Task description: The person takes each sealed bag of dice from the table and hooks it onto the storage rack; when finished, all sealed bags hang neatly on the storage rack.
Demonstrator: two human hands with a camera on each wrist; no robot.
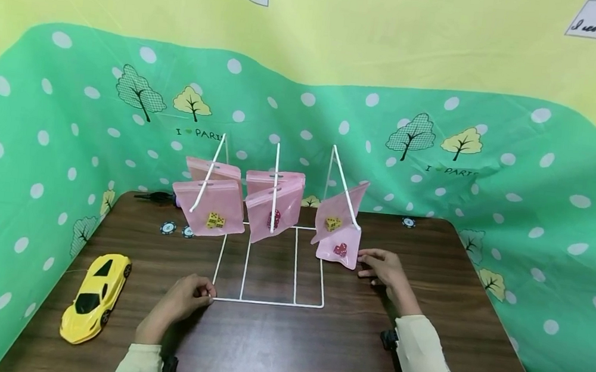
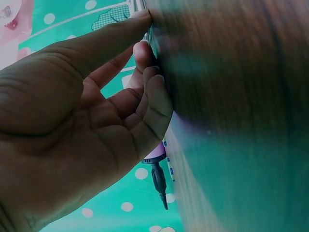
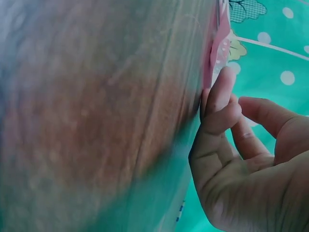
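A white wire rack (image 1: 267, 303) stands on the table, with pink zip bags hanging from its three raised arms. My left hand (image 1: 186, 300) is at the rack's front left corner, thumb and fingertips pinching the wire; in the left wrist view, the left hand (image 2: 96, 101) has its thumb tip against that wire. On the right arm hangs a pink bag with red dice (image 1: 343, 261), in front of a pink bag with yellow dice (image 1: 332, 208). My right hand (image 1: 388, 272) has its fingertips at the front bag's right edge. In the right wrist view, the right hand's fingers (image 3: 223, 92) are loosely bent beside the pink bag (image 3: 219, 48).
A yellow toy car (image 1: 95, 298) stands at the table's left. Behind it lie poker chips (image 1: 168, 228) and a dark pointed tool (image 1: 159, 198); another chip (image 1: 408, 222) is at the back right. More pink bags (image 1: 210, 204) hang left and middle. Polka-dot cloth (image 1: 541, 233) walls the table.
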